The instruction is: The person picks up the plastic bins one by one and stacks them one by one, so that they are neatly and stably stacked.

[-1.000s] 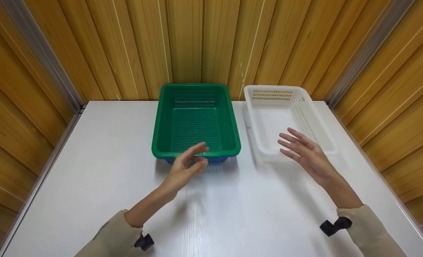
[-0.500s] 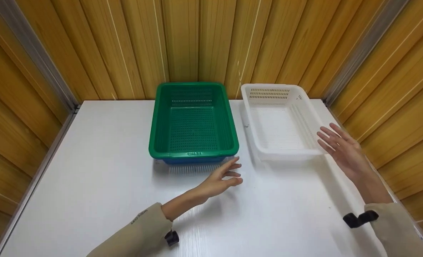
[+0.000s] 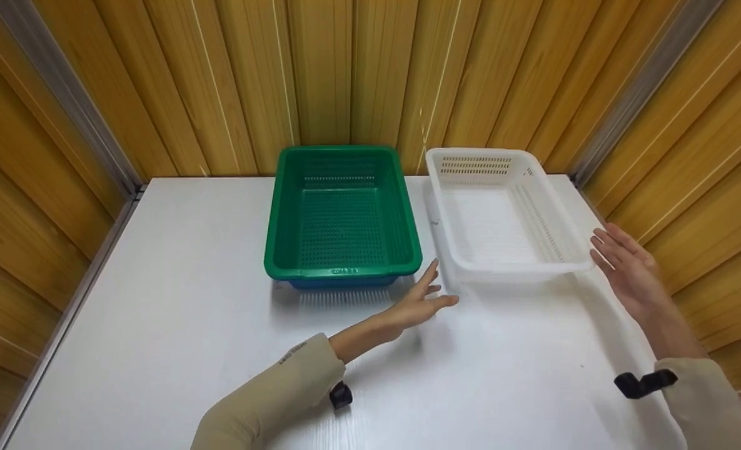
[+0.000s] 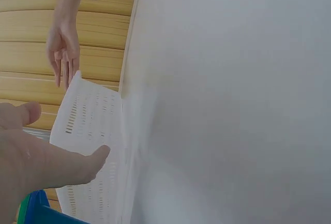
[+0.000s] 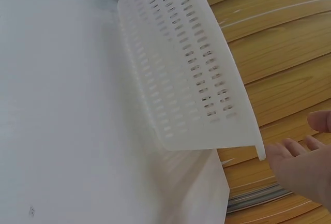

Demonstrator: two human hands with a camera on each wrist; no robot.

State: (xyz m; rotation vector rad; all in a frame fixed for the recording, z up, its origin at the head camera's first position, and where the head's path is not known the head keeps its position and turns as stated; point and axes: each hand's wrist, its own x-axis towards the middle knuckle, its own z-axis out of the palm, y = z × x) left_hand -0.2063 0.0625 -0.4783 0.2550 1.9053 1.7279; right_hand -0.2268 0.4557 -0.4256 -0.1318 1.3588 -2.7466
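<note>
A white slotted plastic basket (image 3: 533,267) stands on the right of the table, its long sides running toward the back wall. Just off its front right corner is my right hand (image 3: 631,275), fingers extended and nothing held; in the right wrist view the fingertips come close to the rim, and contact is hard to tell. My left hand (image 3: 413,307) reaches toward the basket's front left corner with thumb and fingers spread, holding nothing. To the left of that hand sits a green basket (image 3: 343,272), stacked on a blue one (image 3: 345,283).
Beneath everything is a white table (image 3: 176,300). Yellow wood-look panels (image 3: 326,75) close off the back and both sides, with metal posts at the corners. The white basket stands near the right wall, a narrow gap separating it from the green one.
Both hands have moved to the right. My right hand has gone from over the white basket to outside its right side; my left hand has left the green basket's front edge. The baskets stay put.
</note>
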